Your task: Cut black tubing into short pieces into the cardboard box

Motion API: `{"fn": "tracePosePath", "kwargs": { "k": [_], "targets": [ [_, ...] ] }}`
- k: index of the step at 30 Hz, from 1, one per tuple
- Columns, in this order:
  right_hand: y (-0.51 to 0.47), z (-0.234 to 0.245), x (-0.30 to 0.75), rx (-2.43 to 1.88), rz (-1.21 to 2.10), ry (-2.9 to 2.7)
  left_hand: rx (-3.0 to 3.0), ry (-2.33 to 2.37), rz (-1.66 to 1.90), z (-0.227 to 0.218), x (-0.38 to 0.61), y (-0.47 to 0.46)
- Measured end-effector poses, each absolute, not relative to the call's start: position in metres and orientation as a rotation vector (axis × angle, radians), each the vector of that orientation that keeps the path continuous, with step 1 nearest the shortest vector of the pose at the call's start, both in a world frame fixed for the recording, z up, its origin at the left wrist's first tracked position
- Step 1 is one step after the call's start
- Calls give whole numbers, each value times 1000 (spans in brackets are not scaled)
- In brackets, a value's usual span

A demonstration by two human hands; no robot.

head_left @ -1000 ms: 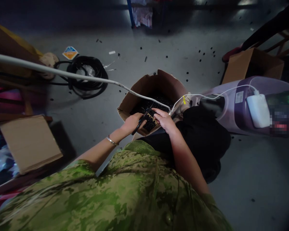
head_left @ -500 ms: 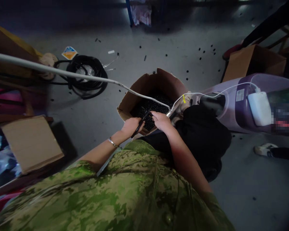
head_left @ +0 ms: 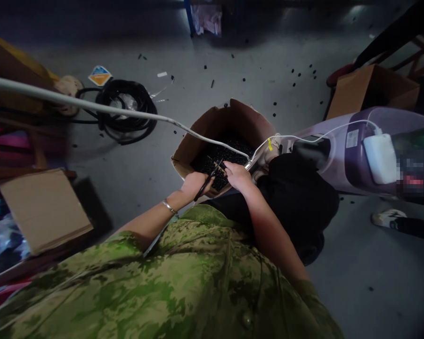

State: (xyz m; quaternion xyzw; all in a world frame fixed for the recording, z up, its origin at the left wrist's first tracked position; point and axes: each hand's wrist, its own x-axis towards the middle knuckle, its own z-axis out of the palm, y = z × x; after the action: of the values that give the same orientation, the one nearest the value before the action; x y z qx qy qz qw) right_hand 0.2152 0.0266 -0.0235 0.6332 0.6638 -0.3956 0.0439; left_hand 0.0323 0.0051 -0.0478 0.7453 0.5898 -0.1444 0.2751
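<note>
My left hand, with a metal bangle at its wrist, is closed around a slim black cutting tool. Whether it is scissors or nippers I cannot tell. Its narrow jaws point away from me, close to the fingertips of my right hand. Those fingers are pinched together on a small dark piece, mostly hidden. Both hands are over the near side of an open cardboard box. Inside lies a heap of small black pieces.
A white cable crosses above the box. Coiled black cable lies on the floor at left, near a cardboard piece. At right are a purple-and-white plastic stool, a white adapter and another box. Other people's shoes show nearby.
The tool's jaws now show more clearly, a little apart, between my hands. My right fingertips have shifted slightly right. Otherwise the scene has barely changed.
</note>
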Motion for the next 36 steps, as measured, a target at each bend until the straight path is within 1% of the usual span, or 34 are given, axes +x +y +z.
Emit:
{"fn": "tracePosePath", "kwargs": {
  "k": [3, 7, 11, 13, 17, 25, 29, 36],
  "targets": [
    [27, -26, 216, 1966, -1186, 2005, 1977, 1578, -365, -48, 35, 7],
    [30, -29, 218, 2040, -1234, 2010, 2018, 1527, -457, -42, 37, 11],
    [32, -28, 220, 2094, -1578, 1980, 2059, 1461, -410, -32, 36, 18],
    [33, -25, 220, 2074, -1679, 2050, 2068, 1438, -339, -27, 35, 22],
    [32, -21, 219, 2041, -1497, 2251, 2057, 1438, -310, -22, 35, 24],
    [30, -17, 218, 1956, -1223, 2214, 1987, 1488, -446, -21, 40, 16],
    [33, -19, 219, 1967, -1182, 2121, 2010, 1523, -483, -28, 43, 14],
    [36, -36, 224, 2064, -1222, 1992, 1974, 1506, -460, -43, 54, 16]
  ]
}}
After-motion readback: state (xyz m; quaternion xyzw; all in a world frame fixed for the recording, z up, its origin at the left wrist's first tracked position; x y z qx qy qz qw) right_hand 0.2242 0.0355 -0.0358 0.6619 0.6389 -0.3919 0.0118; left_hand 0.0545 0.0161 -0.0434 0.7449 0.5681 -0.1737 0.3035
